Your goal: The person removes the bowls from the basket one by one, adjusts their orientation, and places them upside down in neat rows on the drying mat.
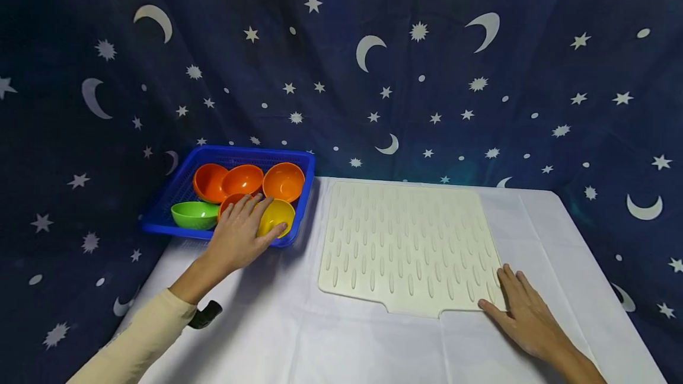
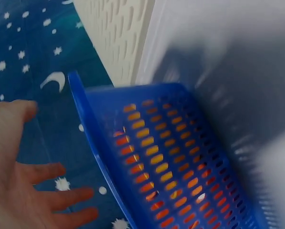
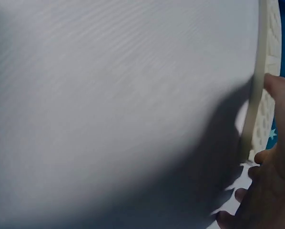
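Note:
My left hand reaches over the front of a blue plastic basket, fingers spread above the bowls. Closest to it is a yellow bowl, between thumb and fingers in the head view. An orange bowl lies partly hidden under the fingers, and a green bowl is tilted just left of them. In the left wrist view the hand shows loosely extended fingers above the basket's rim. At the near right corner of a cream ribbed mat, my right hand lies with its fingers extended, thumb over the edge.
Farther back in the basket sit more orange bowls. A white cloth covers the table, with the mat lying right of the basket. Behind hangs a dark blue curtain with moons and stars.

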